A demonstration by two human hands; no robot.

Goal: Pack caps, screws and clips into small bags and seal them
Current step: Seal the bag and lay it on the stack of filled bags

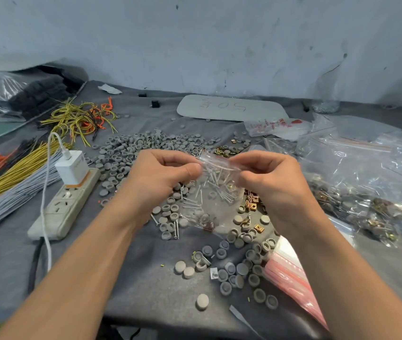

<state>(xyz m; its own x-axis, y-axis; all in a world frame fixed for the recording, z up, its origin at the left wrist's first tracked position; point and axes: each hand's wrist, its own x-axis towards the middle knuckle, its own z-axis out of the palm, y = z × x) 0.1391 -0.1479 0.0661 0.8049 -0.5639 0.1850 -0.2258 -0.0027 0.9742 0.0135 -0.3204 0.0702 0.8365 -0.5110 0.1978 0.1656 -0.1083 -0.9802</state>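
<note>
With fingers [180,159] curled, my left hand [168,173] and right hand [268,179] pinch the mouth of a small clear bag [209,207] over the worktop [131,278]. Screws [215,185] and a brass clip [231,185] lie inside. Loose grey caps [146,143] spread at 12 o'clock of it, empty bags [290,273] at 5 o'clock.

Power strip [63,207] lies left of caps [150,146].
</note>
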